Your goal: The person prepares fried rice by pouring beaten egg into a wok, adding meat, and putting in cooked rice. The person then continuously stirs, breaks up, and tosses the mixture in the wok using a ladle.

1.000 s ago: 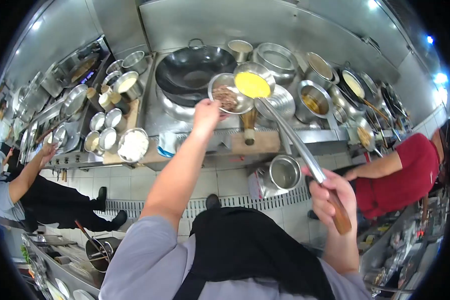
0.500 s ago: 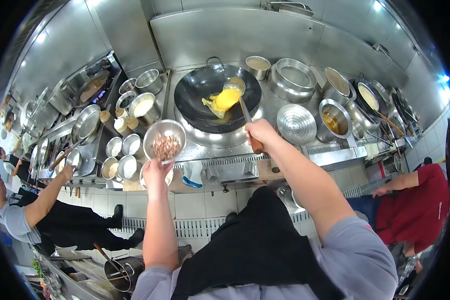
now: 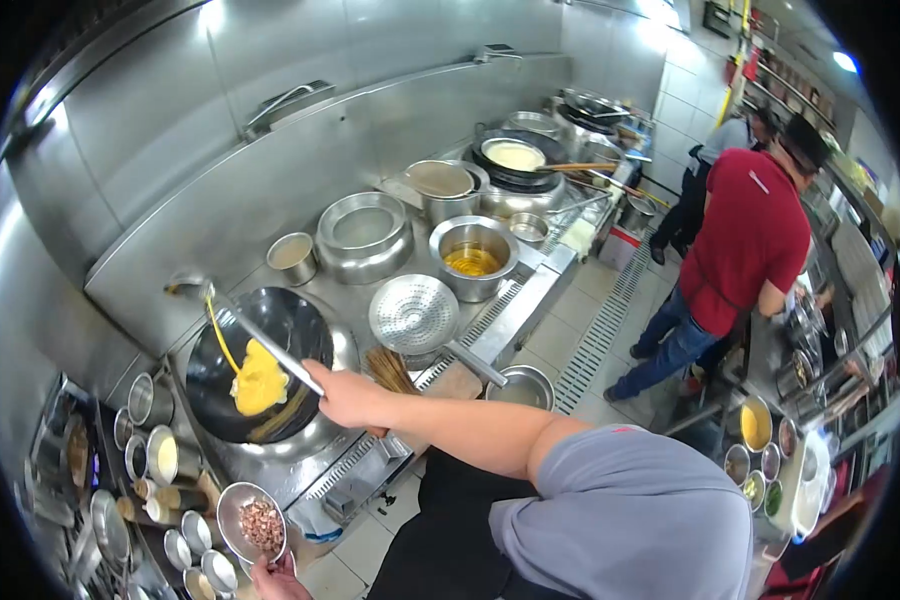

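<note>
One arm in the head view reaches nearly straight over the front edge of the stove (image 3: 288, 480), its right hand (image 3: 355, 400) wrapped round the ladle (image 3: 270, 346). The ladle's scoop is blurred; yellow egg (image 3: 260, 382) trails into the wok (image 3: 300, 322) near the back edge. The left hand (image 3: 278, 582), cut off below, grips a metal bowl (image 3: 232, 502) of chopped pieces (image 3: 262, 526), some fingers hidden.

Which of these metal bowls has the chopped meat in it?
The bowl held by the left hand. Its pinkish-brown meat pieces set it apart from the small pots beside it, which show pale contents.
</note>
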{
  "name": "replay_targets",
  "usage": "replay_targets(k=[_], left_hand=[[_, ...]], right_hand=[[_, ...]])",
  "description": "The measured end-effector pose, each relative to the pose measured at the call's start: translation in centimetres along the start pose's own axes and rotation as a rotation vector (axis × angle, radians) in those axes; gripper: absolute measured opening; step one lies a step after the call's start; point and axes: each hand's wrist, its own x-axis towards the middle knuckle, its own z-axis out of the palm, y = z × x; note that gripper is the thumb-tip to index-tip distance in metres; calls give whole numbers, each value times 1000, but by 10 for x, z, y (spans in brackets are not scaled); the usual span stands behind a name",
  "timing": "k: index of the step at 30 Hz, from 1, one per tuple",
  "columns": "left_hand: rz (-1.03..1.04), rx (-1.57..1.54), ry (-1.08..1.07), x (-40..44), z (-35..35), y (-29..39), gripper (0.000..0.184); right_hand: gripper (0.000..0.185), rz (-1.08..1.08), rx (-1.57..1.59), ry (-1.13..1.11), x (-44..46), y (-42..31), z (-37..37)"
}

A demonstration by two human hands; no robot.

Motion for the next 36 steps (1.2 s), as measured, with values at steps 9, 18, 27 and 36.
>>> replay_targets(k=[9,18,27,36], left_hand=[[82,365,-234,-25,155,67,23],[99,605,-378,-60,232,63,22],[123,856,-420,-56,228,21,25],[285,1292,-667,47,120,-127,27]], right_hand=[[57,10,-481,-322,0,27,-26],[66,-126,-534,-432,-12,88,-28],[75,-76,-386,-473,-35,96,-44],[69,40,-360,-358,-66,86,-51]])
